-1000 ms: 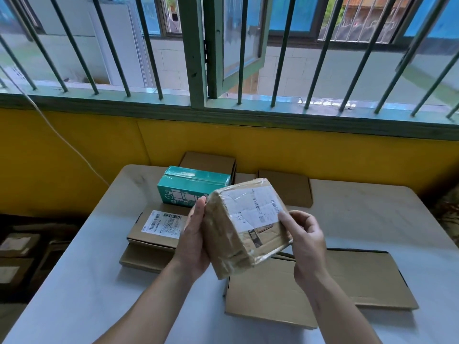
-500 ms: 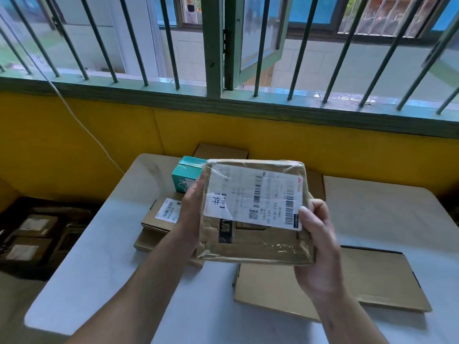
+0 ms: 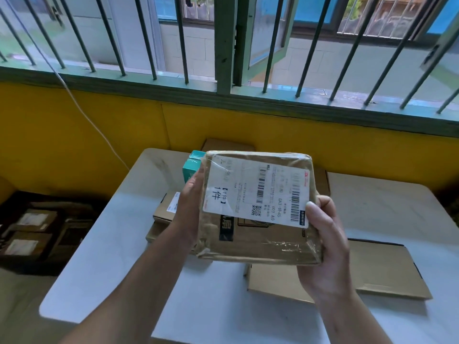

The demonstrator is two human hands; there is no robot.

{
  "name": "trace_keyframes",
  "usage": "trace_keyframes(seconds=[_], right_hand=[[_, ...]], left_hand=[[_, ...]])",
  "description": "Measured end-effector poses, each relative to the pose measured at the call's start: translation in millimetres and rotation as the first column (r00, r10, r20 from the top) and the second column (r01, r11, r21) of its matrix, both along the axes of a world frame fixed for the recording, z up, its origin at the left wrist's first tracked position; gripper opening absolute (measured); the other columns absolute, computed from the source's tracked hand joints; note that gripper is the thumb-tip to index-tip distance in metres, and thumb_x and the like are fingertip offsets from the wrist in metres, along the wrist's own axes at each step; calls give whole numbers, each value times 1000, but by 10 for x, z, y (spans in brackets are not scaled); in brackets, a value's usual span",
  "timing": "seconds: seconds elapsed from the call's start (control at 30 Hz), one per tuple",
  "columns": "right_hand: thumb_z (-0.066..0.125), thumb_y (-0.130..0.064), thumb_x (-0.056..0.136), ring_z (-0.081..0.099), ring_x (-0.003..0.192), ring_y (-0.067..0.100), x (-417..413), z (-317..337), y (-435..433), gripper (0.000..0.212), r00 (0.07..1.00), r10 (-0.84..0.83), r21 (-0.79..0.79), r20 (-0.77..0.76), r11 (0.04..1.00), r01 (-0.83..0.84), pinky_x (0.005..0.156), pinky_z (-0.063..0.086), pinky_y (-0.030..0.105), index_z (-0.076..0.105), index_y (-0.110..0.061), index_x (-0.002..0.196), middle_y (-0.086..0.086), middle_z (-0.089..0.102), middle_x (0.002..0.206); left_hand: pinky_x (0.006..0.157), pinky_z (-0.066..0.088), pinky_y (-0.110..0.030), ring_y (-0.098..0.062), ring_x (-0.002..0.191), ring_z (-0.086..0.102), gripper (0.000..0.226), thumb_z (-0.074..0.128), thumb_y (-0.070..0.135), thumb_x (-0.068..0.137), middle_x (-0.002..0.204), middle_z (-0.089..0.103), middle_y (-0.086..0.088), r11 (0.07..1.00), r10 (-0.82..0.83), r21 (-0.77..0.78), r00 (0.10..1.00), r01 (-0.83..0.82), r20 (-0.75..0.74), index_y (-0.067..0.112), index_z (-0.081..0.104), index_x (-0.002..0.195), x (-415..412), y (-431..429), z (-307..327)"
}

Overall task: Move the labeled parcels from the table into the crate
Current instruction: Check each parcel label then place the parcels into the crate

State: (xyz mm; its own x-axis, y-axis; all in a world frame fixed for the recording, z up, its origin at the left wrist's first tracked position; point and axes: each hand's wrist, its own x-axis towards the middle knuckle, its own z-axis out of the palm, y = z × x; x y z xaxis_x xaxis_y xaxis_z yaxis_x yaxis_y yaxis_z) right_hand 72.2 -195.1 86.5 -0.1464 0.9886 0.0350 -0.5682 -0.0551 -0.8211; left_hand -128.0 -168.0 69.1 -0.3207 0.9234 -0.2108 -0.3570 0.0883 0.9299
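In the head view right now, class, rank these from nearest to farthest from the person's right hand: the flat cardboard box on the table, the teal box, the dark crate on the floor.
Measured from the right hand:
1. Flat cardboard box: on the table, directly beneath and right of the hand.
2. Teal box: far side of the table, behind the held parcel's left edge.
3. Dark crate: on the floor, left of the table.

A yellow wall (image 3: 74,135) ran behind the work area. Above it sat a green window frame (image 3: 224,45) fitted with dark vertical bars (image 3: 270,45); one casement (image 3: 265,28) stood open outward. A white cable (image 3: 82,110) hung diagonally across the wall at left. Pale tiled building walls (image 3: 310,63) were visible outside.
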Motion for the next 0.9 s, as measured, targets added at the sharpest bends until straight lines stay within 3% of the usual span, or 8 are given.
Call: trace_keyframes(seconds=[0.07,0.2,0.3,0.47,0.53,0.67,0.8,0.9], right_hand=[[60,-22,78,66,89,23,-56,-33,-27,18,998,57,-62,8,996,-56,59,54,27,49,-11,87,19,56,114],[62,-26,76,69,84,21,-289,-177,-47,31,995,81,-180,50,981,-71,56,55,26,50,-10,100,18,62,114],[61,-20,76,71,77,17,-518,-286,-44,18,984,170,-191,57,969,-156,51,54,24,50,-11,85,15,64,108],[71,-23,71,71,72,19,-1014,-525,-225,11,924,372,-274,86,901,-338,51,56,28,60,-20,73,11,70,93],[71,-24,71,71,78,25,-1267,-608,-351,16,879,470,-315,85,849,-423,54,58,35,56,-20,73,13,71,95],[70,-24,73,64,110,35,-1899,-670,-666,18,802,589,-345,100,777,-527,81,58,50,54,-16,76,14,63,127],[75,-25,69,67,101,31,-2668,-750,-996,15,716,689,-324,116,708,-628,64,59,38,61,-20,67,15,66,119],[73,-31,71,67,102,33,-3389,-879,-1288,19,626,760,-321,176,646,-693,61,59,38,58,-18,73,14,66,121]], left_hand=[[43,49,-16,-3,47,64,35,31,24,106,50,65,4,1000,5,-17,1000,-5,-19,5,52,85,-58,-84,-15],[91,56,-47,-29,103,69,47,38,52,100,111,73,-11,987,31,-156,999,-37,-42,18,62,124,-222,-407,-57],[98,50,-57,-30,108,68,53,40,59,95,115,72,-11,978,110,-179,994,-104,23,23,60,128,-392,-769,-151],[104,45,-55,-31,116,64,56,36,58,96,123,69,-12,946,281,-200,952,-254,119,22,60,132,-634,-1431,-357],[103,47,-51,-33,116,63,55,36,54,98,124,68,-14,911,391,-201,909,-360,144,18,59,132,-763,-1706,-378],[71,60,-33,-29,105,70,53,41,52,95,116,72,-13,844,532,-189,824,-501,195,16,64,126,-1166,-2238,-416],[55,57,-26,-27,90,74,50,43,52,96,106,75,-14,774,633,-177,741,-608,222,16,71,116,-1723,-2737,-550],[60,57,-27,-26,92,74,49,44,56,94,107,75,-11,727,687,-201,700,-657,195,22,77,106,-2299,-3120,-698]])
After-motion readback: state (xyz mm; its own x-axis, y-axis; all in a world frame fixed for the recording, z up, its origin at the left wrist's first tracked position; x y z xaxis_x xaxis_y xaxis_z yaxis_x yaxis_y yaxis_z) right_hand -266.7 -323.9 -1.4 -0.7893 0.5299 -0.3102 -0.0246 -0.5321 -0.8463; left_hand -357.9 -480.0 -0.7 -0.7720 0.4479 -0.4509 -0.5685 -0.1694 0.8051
